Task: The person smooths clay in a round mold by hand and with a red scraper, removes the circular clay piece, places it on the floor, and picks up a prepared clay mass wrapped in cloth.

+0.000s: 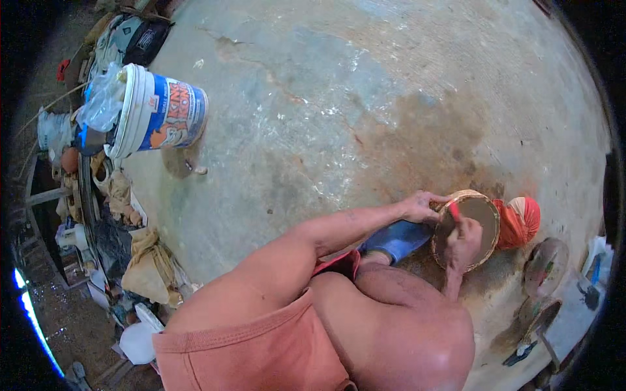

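From where I stand, the concrete floor [293, 124] spreads wide, a bucket [176, 114] at far left. Near right, before the person, is a round basket [483, 225], a red bundle [518, 223] just beyond its right side. Over its opening the right hand [464, 241] clenches a red tool [454, 209]; the left hand [421, 206] bends at the left rim, whether pinching I can't tell.

Worn grey-blue concrete floor [280, 150], white-flecked, big brown stain [430, 137] right of centre. Darker ground [62, 332] lower left, bright strip of light [32, 318] beside it.
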